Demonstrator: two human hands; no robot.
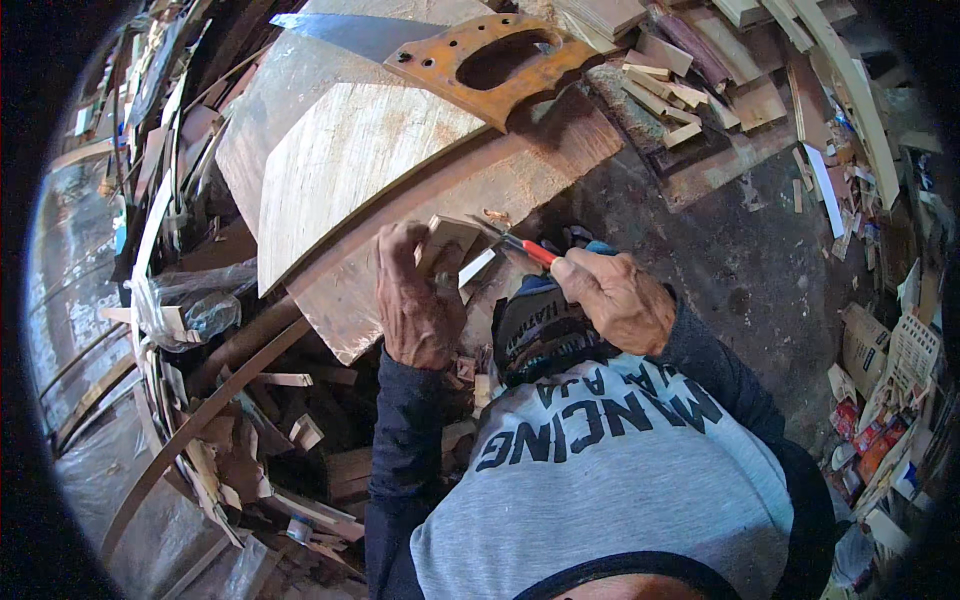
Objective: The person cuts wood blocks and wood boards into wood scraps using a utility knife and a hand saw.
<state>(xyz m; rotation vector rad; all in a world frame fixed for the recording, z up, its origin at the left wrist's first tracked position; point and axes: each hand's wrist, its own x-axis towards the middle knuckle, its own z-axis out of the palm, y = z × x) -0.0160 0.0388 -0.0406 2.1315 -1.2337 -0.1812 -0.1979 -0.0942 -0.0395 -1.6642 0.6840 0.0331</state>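
My left hand is closed round a small wooden block, steadying it on the near edge of the board. In my right hand is a slim red-handled tool; its narrow metal end reaches the block's right side, and its exact kind is hard to make out. A small curled shaving lies just past that end. Below the block shows a pale white-edged strip. Beyond my hands, a handsaw with a brown wooden handle rests on a large pale plywood panel.
Under the panel is a wide worn board. Wood offcuts are piled at the far right. Scrap strips and plastic wrap crowd the left side. Cardboard and litter line the right edge of the dark floor.
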